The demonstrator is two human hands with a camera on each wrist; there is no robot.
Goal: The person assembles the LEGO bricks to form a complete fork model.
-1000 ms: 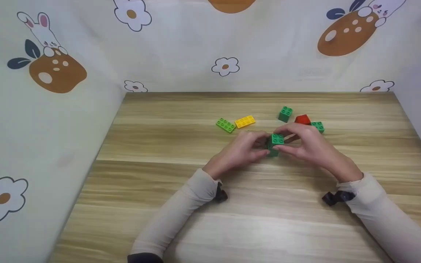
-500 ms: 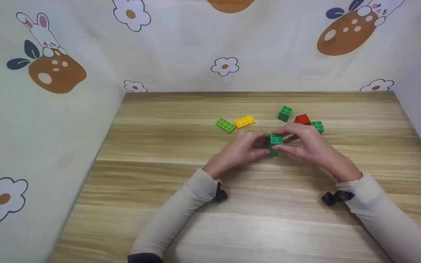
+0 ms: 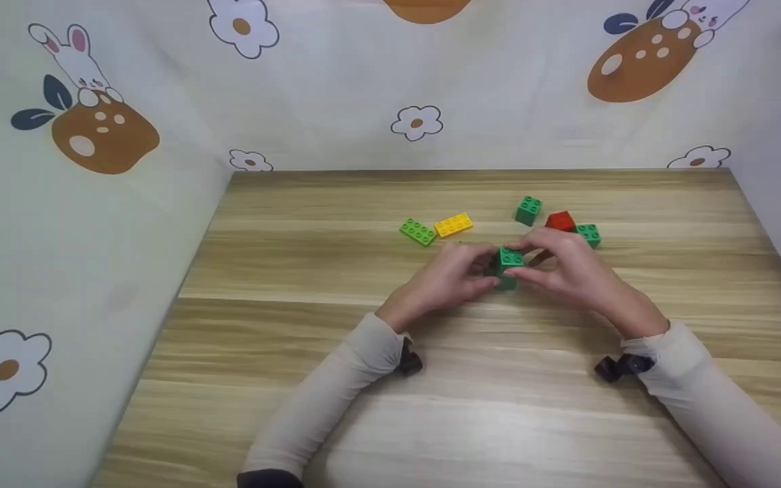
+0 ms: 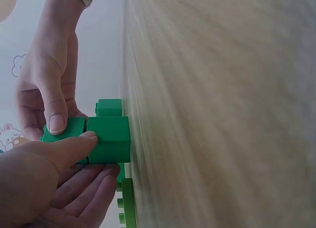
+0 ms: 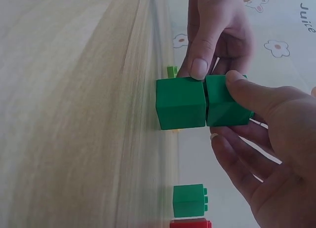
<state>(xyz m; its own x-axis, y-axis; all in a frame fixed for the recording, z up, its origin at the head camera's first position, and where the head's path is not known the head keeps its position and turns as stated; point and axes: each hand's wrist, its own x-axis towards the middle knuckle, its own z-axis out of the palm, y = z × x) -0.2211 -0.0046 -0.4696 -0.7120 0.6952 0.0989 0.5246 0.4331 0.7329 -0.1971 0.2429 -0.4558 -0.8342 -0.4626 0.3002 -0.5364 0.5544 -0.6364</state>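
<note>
The left hand [image 3: 450,276] clamps its grip on the lower green block [image 5: 180,103], seemingly to steady it on the counter [image 3: 282,271]; the right hand [image 3: 570,268] clamps its grip on the upper green block [image 5: 222,107] directly above it, probably to keep their edges aligned.

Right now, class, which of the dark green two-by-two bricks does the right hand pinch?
The upper brick, directly above the lower brick that the left hand holds; the back brick and the rightmost brick in the head view are unheld.
</note>
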